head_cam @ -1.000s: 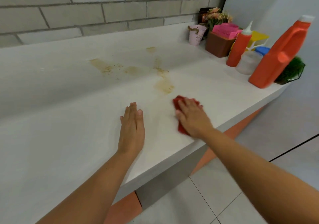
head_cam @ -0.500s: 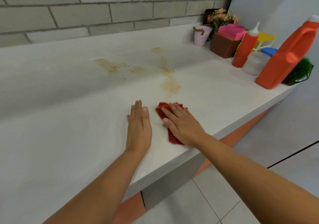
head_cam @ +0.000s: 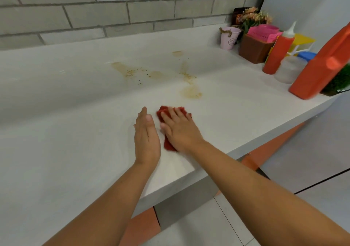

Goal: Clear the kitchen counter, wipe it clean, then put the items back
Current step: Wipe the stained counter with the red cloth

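Observation:
A red cloth (head_cam: 167, 145) lies on the white counter (head_cam: 75, 151) near its front edge. My right hand (head_cam: 180, 130) presses flat on the cloth with straight fingers and covers most of it. Right beside it on the left, my left hand (head_cam: 146, 137) stands tilted on its edge on the counter, fingers straight, holding nothing. Brownish stains with dark specks (head_cam: 190, 92) spread over the counter beyond the hands, with another patch (head_cam: 125, 69) further left.
Pushed to the far right end stand an orange jug (head_cam: 320, 69), a red squeeze bottle (head_cam: 277, 56), a clear tub (head_cam: 287, 71), a brown box (head_cam: 254, 49), a pink cup (head_cam: 229, 38), flowers (head_cam: 253, 17) and a green plant (head_cam: 341, 81). A tiled wall backs the counter; floor lies below the edge.
My right hand has slid the red cloth leftward along the counter until it sits against my left hand. My left hand has tipped from flat onto its edge.

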{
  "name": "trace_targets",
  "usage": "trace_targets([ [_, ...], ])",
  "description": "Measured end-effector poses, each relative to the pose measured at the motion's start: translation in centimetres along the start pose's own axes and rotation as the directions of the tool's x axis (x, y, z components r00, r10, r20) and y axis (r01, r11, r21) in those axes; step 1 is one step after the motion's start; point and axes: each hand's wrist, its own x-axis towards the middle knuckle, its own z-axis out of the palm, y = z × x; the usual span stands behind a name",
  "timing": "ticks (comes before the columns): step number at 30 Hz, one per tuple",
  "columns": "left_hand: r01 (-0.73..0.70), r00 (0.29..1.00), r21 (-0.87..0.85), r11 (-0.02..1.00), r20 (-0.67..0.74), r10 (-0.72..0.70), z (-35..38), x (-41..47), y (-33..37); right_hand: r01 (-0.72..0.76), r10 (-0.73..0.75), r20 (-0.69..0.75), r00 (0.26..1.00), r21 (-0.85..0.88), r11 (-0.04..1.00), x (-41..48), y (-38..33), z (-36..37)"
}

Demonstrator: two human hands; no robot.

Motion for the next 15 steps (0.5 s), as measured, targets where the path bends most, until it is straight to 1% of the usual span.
trace_targets([
  [1, 0.005, 1.0, -0.005, 1.0, -0.009, -0.005, 0.0, 0.0, 0.0, 0.049, -0.049, 0.007, 0.999, 0.018, 0.999, -1.7, 0.4, 0.0],
  [2, 0.01, 1.0, -0.015, 1.0, -0.017, -0.01, 0.0, 0.0, -0.1, 0.06, -0.061, 0.006, 0.998, 0.026, 0.998, -3.1, 1.5, -0.2],
  [3, 0.014, 1.0, -0.03, 0.999, -0.021, -0.014, 0.0, -0.1, -0.1, 0.036, -0.036, -0.006, 0.999, 0.018, 0.999, -3.9, 3.1, -0.5],
  [5, 0.022, 0.999, -0.057, 0.998, -0.024, -0.023, 0.0, -0.1, -0.1, -0.101, 0.101, -0.035, 0.994, -0.016, 0.995, -4.2, 7.0, -1.6],
  [7, 0.027, 0.999, -0.064, 0.998, -0.026, -0.029, 0.1, -0.1, -0.1, -0.272, 0.269, -0.058, 0.961, -0.053, 0.961, -2.9, 9.9, -2.4],
  [8, 0.028, 0.999, -0.065, 0.997, -0.031, -0.03, 0.1, -0.1, 0.0, -0.334, 0.33, -0.067, 0.942, -0.07, 0.94, -1.8, 10.5, -2.6],
  [10, 0.024, 0.999, -0.058, 0.998, -0.04, -0.026, 0.2, -0.1, 0.1, -0.392, 0.387, -0.069, 0.919, -0.09, 0.915, 0.7, 9.8, -2.5],
  [12, 0.011, 0.998, -0.044, 0.999, -0.057, -0.014, 0.3, -0.1, 0.1, -0.34, 0.337, -0.05, 0.94, -0.079, 0.937, 2.8, 7.4, -2.0],
  [15, 0.001, 0.988, -0.058, 0.998, -0.151, -0.01, 0.3, 0.0, 0.3, -0.139, 0.139, 0.002, 0.99, -0.029, 0.99, 4.0, 2.5, -0.9],
])
